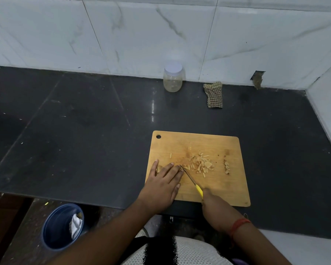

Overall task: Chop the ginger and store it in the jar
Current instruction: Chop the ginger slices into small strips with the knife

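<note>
A wooden cutting board (pixel 218 146) lies on the dark counter near its front edge. Chopped ginger (pixel 200 164) is piled at the board's middle, with a few small bits (pixel 226 167) to the right. My right hand (pixel 211 199) grips the yellow handle of a knife (pixel 192 180); its blade tip rests on the board at the left edge of the pile. My left hand (pixel 163 184) lies flat on the board's left side, fingers spread, fingertips touching the blade tip; any ginger under it is hidden. A clear jar (pixel 172 81) with a white lid stands closed at the back wall.
A checked cloth (pixel 214 95) lies right of the jar by the wall. A blue bin (pixel 62 227) with rubbish stands on the floor at lower left. The tiled wall turns a corner at the right.
</note>
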Tool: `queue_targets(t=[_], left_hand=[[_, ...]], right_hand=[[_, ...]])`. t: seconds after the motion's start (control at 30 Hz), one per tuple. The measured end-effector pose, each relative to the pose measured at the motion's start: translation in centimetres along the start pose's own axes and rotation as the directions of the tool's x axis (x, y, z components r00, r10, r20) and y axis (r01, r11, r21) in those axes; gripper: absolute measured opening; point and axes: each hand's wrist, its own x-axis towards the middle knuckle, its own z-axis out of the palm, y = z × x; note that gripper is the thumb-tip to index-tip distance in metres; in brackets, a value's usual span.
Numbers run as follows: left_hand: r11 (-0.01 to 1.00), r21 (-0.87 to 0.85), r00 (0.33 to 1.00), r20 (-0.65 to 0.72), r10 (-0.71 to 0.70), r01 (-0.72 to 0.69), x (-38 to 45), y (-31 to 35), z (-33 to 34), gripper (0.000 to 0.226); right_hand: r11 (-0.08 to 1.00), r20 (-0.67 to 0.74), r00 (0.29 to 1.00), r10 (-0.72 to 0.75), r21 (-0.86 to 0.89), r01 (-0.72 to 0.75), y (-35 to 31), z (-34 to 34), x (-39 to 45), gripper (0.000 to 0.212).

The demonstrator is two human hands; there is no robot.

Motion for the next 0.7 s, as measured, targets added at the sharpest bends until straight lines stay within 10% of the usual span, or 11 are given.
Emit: queue_targets(t=[0.7], left_hand=[[1.000,0.003,1.000,0.022,-0.004,0.004,0.0,-0.1,0.0,0.050]], right_hand=[[0.998,0.029,0.998,0.048,-0.052,-0.046,2.3,0.0,-1.4,0.041]])
